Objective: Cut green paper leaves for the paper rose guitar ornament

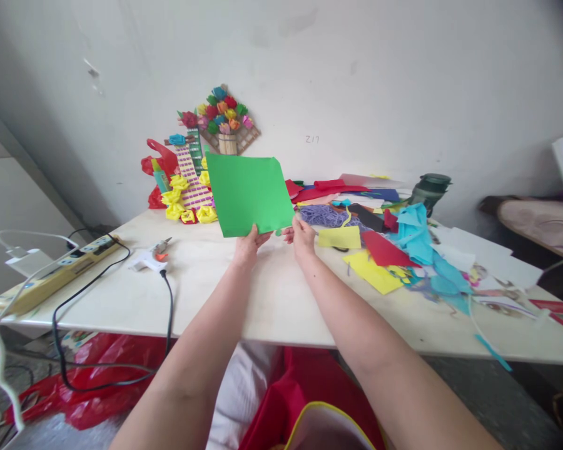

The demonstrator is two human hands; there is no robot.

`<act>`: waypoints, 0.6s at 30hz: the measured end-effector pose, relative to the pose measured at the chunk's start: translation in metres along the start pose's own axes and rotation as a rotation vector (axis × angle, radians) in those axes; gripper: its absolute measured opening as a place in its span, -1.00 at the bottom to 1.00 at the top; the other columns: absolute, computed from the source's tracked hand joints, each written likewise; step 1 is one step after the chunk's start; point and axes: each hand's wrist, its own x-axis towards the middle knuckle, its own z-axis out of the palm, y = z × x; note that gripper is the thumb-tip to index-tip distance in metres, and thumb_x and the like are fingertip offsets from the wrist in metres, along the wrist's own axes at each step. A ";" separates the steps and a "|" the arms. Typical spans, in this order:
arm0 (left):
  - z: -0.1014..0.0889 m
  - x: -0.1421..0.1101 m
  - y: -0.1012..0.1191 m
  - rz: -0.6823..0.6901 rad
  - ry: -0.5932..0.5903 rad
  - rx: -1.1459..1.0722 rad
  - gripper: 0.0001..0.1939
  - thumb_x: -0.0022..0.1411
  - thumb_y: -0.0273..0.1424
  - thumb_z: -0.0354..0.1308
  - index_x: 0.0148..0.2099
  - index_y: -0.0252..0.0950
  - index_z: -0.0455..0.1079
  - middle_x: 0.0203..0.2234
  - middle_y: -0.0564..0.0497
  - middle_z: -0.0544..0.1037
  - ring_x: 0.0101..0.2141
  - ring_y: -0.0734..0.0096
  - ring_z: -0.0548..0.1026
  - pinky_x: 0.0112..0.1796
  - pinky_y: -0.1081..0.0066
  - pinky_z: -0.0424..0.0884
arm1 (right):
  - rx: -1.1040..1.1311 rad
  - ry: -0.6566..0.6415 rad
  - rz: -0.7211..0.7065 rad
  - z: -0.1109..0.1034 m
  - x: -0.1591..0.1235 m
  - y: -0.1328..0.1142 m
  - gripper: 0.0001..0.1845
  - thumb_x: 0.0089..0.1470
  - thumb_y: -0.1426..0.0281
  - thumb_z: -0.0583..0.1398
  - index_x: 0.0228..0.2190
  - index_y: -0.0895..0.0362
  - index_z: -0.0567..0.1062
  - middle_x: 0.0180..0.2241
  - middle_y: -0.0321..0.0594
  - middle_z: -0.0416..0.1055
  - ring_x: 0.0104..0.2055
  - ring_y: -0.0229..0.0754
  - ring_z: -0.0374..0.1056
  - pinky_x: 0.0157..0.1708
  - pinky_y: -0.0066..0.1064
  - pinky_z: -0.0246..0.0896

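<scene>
Current step, as judged: two-handed holding and positioning of the green paper sheet (pixel 248 194), centre of the frame, raised above the desk (pixel 281 306).

At centre-left, a hot-glue gun (pixel 145 261) lies on the desk, clear of both hands. Left hand (pixel 250 245): grip clamped on the sheet's lower edge, thumb in front, other fingers partly hidden behind. Right hand (pixel 304 237): grip pinched at the lower right corner; exact finger contact is partly obscured.

The next move probably calls for even, light tension from both hands, as thin paper may crease.

Sheet condition: plain, bright green, four-sided, nearly flat. The upper left corner carries a small upward tab; the upper right corner appears clipped or bent. Right of the sheet lies purple yarn (pixel 326 215).
</scene>
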 end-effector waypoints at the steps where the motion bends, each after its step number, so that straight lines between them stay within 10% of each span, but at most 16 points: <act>1: 0.000 -0.001 0.001 0.004 0.000 -0.003 -0.55 0.23 -0.37 0.04 0.13 -0.39 0.14 -0.25 -0.17 0.54 -0.36 0.31 0.56 -0.13 0.21 0.41 | 0.013 -0.036 0.007 0.001 -0.002 -0.001 -0.71 0.01 0.23 0.14 -0.59 0.16 0.30 -0.74 -0.38 0.36 -0.79 -0.41 0.18 -0.79 -0.60 0.01; 18: 0.001 -0.004 0.003 -0.051 -0.077 0.046 -0.60 0.24 -0.29 0.02 0.03 -0.48 0.26 -0.38 -0.19 0.57 -0.30 0.26 0.55 -0.14 0.23 0.39 | 0.090 -0.280 0.139 0.006 -0.011 0.000 -0.72 -0.27 0.28 0.31 -0.68 0.23 0.40 -0.71 -0.26 0.40 -0.74 -0.41 0.18 -0.75 -0.57 0.07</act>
